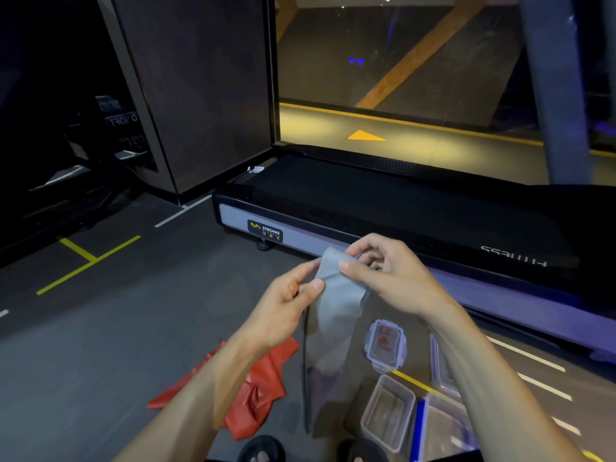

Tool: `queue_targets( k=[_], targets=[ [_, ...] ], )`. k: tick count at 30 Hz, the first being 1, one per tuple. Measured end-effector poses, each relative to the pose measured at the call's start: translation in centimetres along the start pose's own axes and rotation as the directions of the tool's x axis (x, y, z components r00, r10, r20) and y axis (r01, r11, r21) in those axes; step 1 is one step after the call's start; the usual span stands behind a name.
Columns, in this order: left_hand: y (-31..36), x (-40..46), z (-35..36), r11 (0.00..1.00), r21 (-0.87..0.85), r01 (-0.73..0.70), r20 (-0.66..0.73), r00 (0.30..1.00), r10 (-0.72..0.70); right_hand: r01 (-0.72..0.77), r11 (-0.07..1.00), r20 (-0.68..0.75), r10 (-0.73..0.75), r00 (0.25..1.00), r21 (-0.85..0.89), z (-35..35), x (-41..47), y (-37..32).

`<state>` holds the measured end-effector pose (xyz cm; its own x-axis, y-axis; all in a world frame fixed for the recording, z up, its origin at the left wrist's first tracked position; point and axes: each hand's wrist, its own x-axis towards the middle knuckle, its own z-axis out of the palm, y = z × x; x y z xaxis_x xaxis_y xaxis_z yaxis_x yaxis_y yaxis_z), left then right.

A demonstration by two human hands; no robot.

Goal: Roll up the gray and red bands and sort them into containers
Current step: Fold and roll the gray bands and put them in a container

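A gray band [335,311] hangs from both my hands down toward the floor. My left hand [293,295] pinches its upper left edge between thumb and fingers. My right hand [383,268] grips the top end, which is folded over. A red band [256,391] lies crumpled on the dark floor, partly hidden under my left forearm. Two clear plastic containers stand open on the floor at lower right: one [388,411] near my foot, another [443,425] to its right with a blue edge.
A clear lid [385,345] lies on the floor beyond the containers; a second lid [441,368] leans behind my right forearm. A treadmill [383,208] runs across just beyond my hands. My feet in sandals [261,450] show at the bottom. Yellow and white lines mark the floor.
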<state>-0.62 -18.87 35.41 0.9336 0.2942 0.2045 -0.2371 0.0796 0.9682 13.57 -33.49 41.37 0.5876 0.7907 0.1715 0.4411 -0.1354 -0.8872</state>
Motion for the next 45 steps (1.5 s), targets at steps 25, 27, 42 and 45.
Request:
queue_targets(
  k=[25, 27, 42, 45],
  targets=[
    [0.53, -0.17, 0.44, 0.999, -0.024, 0.033, -0.138, 0.990, -0.036, 0.015, 0.988, 0.156, 0.009, 0.988, -0.152, 0.30, -0.36, -0.32],
    [0.33, -0.25, 0.39, 0.998, -0.054, 0.044, -0.099, 0.994, -0.049, 0.011, 0.994, 0.141, 0.005, 0.990, -0.108, 0.30, -0.44, -0.32],
    [-0.16, 0.09, -0.14, 1.000, -0.010, 0.006, -0.095, 0.995, -0.007, -0.029, 0.999, 0.152, 0.024, 0.988, 0.033, 0.01, -0.38, -0.80],
    [-0.19, 0.22, -0.28, 1.000, 0.011, 0.001, -0.099, 0.995, 0.000, -0.053, 0.999, 0.181, 0.050, 0.982, 0.010, 0.24, -0.39, -0.61]
  ],
)
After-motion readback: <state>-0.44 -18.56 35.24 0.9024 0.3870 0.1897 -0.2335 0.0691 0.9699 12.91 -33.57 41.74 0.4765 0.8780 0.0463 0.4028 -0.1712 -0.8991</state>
